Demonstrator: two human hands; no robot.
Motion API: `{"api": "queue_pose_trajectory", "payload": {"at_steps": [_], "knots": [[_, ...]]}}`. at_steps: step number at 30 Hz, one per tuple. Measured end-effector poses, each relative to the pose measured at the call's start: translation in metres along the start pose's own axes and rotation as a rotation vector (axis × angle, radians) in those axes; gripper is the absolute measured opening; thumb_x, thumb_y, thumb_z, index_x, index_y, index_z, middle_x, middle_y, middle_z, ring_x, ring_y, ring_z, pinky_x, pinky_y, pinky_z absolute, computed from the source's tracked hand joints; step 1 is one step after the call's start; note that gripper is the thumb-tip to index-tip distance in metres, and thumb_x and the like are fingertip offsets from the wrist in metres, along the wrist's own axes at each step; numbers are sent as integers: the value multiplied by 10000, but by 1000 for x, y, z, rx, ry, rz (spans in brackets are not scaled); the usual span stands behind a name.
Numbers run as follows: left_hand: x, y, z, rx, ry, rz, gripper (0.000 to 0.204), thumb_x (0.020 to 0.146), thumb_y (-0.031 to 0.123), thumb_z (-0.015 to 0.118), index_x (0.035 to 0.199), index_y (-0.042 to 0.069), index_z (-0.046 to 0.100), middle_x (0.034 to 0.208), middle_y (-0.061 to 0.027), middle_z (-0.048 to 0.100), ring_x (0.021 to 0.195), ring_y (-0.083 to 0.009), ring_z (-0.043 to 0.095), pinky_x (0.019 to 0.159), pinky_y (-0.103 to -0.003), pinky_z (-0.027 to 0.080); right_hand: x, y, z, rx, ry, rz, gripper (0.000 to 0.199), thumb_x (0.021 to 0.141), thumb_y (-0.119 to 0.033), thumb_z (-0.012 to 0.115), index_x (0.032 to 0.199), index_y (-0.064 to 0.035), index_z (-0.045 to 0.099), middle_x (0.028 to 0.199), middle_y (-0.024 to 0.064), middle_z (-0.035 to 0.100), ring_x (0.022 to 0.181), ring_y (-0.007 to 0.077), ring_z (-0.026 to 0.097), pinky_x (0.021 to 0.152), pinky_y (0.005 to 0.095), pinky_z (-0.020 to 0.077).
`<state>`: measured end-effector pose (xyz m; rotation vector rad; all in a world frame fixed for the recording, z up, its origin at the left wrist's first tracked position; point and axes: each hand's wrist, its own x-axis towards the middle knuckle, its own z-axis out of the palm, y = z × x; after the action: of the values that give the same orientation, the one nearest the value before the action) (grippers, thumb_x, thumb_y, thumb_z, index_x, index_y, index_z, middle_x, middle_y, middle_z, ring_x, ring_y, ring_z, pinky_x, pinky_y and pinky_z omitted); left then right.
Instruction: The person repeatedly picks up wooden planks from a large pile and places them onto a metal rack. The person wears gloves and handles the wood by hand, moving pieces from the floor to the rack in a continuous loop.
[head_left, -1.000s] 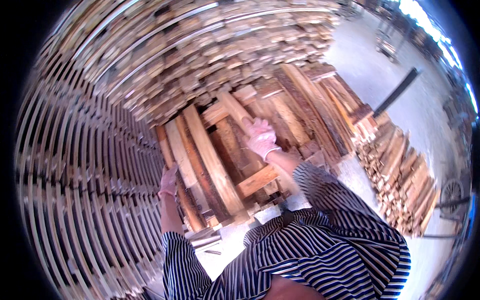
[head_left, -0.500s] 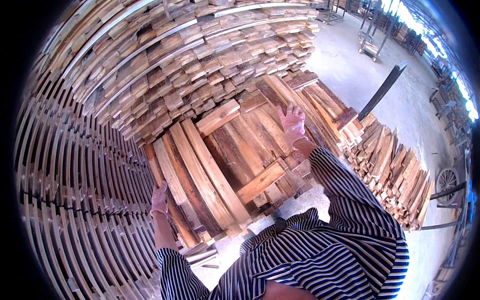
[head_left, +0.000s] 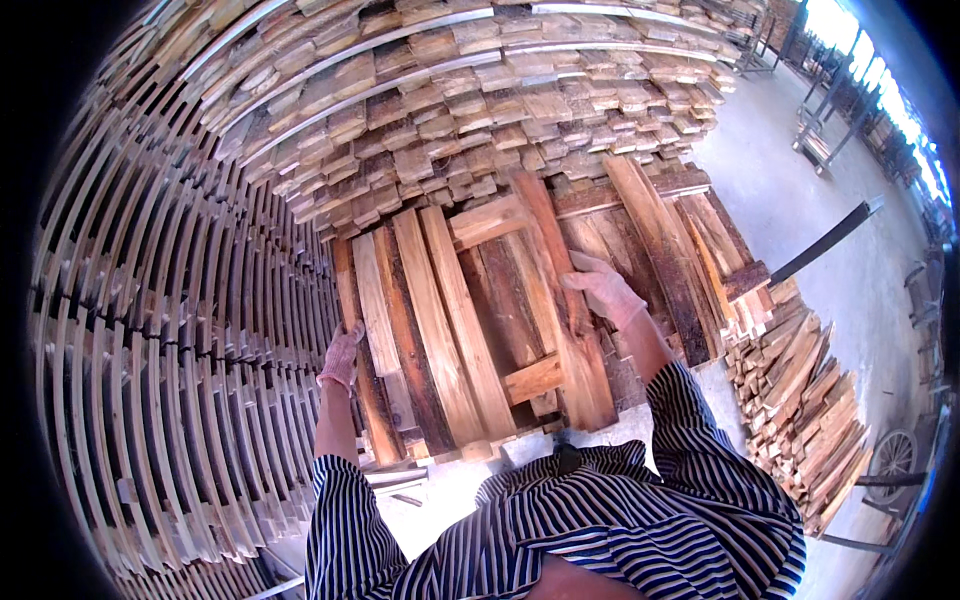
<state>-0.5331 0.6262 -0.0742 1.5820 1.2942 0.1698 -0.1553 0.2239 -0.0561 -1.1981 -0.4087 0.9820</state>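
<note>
My right hand [head_left: 608, 291], in a pale pink glove, grips the right edge of a reddish-brown wooden board [head_left: 556, 285]. That board lies lengthwise across two short crosspieces [head_left: 532, 379], with a gap to its left showing lower planks. My left hand [head_left: 341, 358], gloved too, rests against the outer edge of the leftmost plank [head_left: 352, 310], its fingers partly hidden. Between the hands several pale planks [head_left: 462, 320] lie side by side, one with dark bark along it [head_left: 412, 330].
A tall stack of boards [head_left: 440, 120] rises behind. Rows of stacked slats [head_left: 170, 370] stand at the left. Further planks [head_left: 660, 250] lie to the right, beside a pile of split wood [head_left: 795, 390]. A dark post [head_left: 825, 240] and a spoked wheel [head_left: 893, 462] are farther right.
My right hand has taken hold of a board from the right part of the stack and brought it left onto the crosspieces. The left hand stays by the leftmost plank. The view has shifted.
</note>
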Motion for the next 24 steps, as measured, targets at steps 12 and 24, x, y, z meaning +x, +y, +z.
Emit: {"api": "queue_pose_trajectory", "payload": {"at_steps": [12, 24], "knots": [[-5, 9, 22, -188, 0, -18, 883, 926, 568, 719, 1596, 127, 349, 1513, -135, 543, 1390, -309, 482, 1100, -513, 391, 8, -21, 139, -1711, 214, 103, 932, 857, -557, 728, 1562, -68, 364, 1527, 312, 417, 1302, 436, 532, 1016, 516, 504], [22, -27, 12, -163, 22, 23, 900, 963, 508, 716, 1627, 67, 297, 1494, -139, 555, 1352, -252, 514, 1121, -420, 404, 1, 4, 172, -1455, 57, -48, 822, 894, -366, 652, 1599, -117, 310, 1546, 281, 415, 1384, 463, 470, 1097, 536, 474]]}}
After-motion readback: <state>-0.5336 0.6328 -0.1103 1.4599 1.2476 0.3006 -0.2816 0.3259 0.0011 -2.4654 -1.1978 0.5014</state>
